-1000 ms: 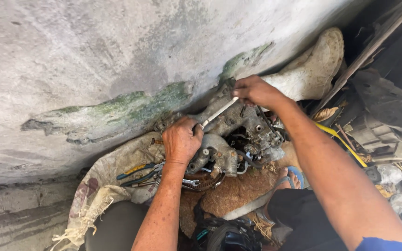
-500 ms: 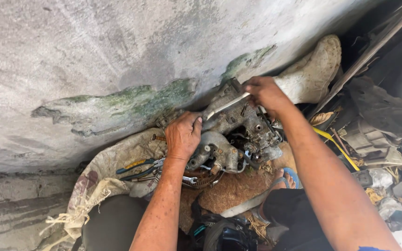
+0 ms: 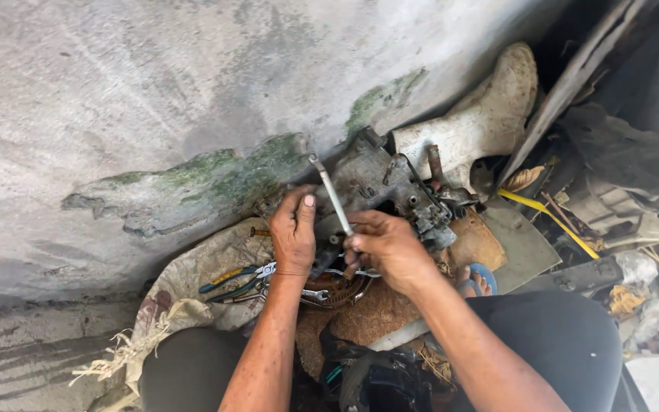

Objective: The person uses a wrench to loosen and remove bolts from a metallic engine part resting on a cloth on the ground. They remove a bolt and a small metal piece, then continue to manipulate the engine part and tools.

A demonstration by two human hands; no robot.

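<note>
My right hand [image 3: 387,248] is closed round the lower end of a slim metal wrench [image 3: 331,194], its shaft slanting up and away to the top of the grimy engine part [image 3: 390,187]. My left hand [image 3: 293,233] is pressed on that part's near side, fingers curled against it, thumb up. The part sits on a worn sack [image 3: 192,282] at the foot of a concrete wall [image 3: 192,91]. Pliers [image 3: 238,278] lie just left of my wrist. A dirty white boot [image 3: 482,114] rests just behind the part.
</note>
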